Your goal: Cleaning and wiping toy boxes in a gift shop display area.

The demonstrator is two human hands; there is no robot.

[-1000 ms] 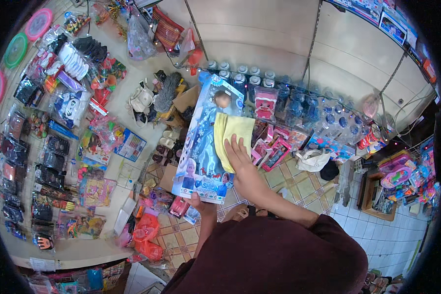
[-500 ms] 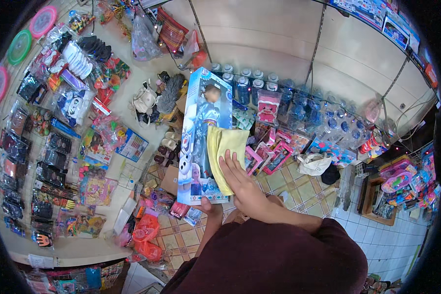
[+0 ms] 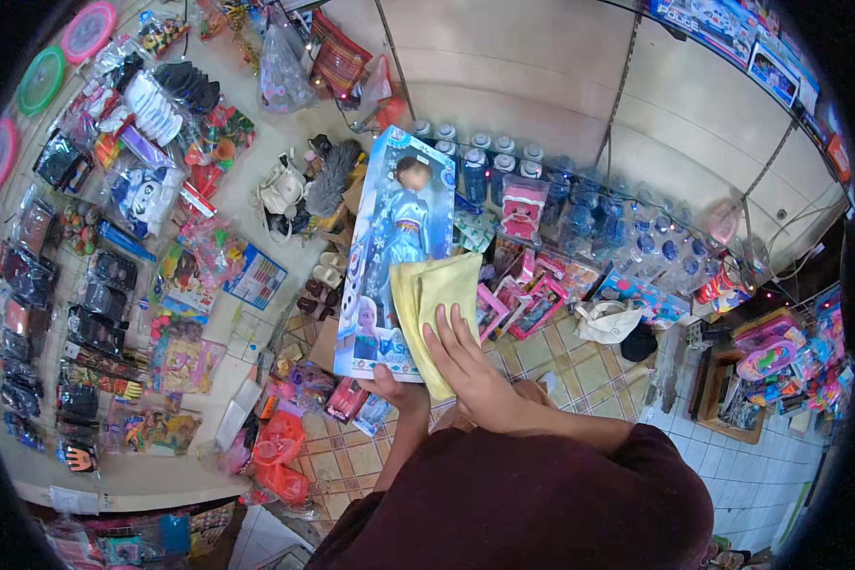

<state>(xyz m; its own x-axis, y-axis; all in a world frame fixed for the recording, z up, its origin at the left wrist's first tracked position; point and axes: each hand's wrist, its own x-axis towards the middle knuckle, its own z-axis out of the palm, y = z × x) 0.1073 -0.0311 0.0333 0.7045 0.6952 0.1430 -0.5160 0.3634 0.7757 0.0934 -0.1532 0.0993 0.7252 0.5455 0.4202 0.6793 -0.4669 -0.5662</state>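
Wiping seems partway, the remainder unclear. Right fingers (image 3: 451,336), slightly spread, press the yellow cloth (image 3: 439,285) onto the doll box (image 3: 378,249). Left hand (image 3: 401,391), beside them, has fingers mostly hidden.

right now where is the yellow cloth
In the head view, the yellow cloth is near the middle, under the fingers of the right hand, against the lower right part of the blue doll box.

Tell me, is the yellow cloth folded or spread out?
Folded: the yellow cloth shows overlapping layers near its upper edge, under the right hand.
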